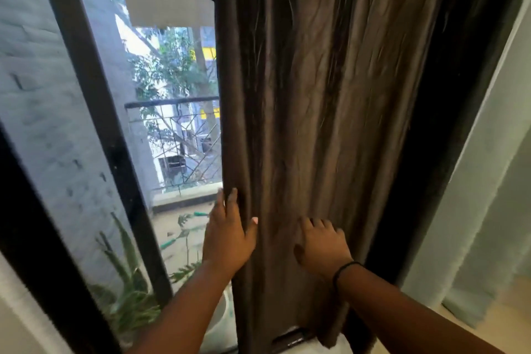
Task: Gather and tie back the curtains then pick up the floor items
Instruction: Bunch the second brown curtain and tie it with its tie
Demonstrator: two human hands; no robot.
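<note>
A dark brown curtain [330, 95] hangs in folds down the middle of the view, bunched toward the right. My left hand [230, 234] is at its left edge, fingers straight along the outer fold and thumb on the front, holding that edge. My right hand [321, 244] lies on the front of the fabric lower down, fingers bent into the folds; a black band circles its wrist. The curtain's lower end hangs near a sill. No floor items are visible.
A black window frame [94, 112] runs diagonally at left, with glass, a balcony railing [172, 102] and trees beyond. Green plants [129, 290] grow outside near the bottom. A pale green curtain [482, 210] hangs at right.
</note>
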